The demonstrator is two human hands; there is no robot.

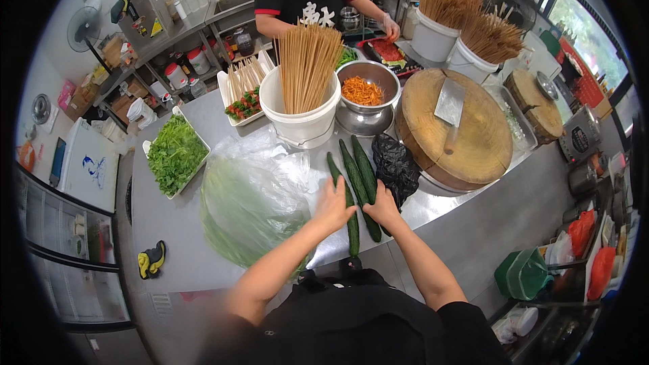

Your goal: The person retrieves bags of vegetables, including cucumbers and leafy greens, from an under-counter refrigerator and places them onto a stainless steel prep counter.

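Three long green cucumbers lie side by side on the stainless-steel table, pointing away from me. My left hand rests at the left cucumber, its thumb across the skin; whether it grips is not clear. Around the right cucumber my right hand is closed, fingers on its right side and thumb reaching over the middle cucumber. A crumpled black plastic bag sits just right of them. On the left, a large clear plastic bag holds green produce.
A cleaver lies on a thick round wooden chopping block. Beyond the cucumbers stand a white bucket of skewers and a steel bowl of orange shreds. Leafy herbs fill a tray. A gloved co-worker stands opposite.
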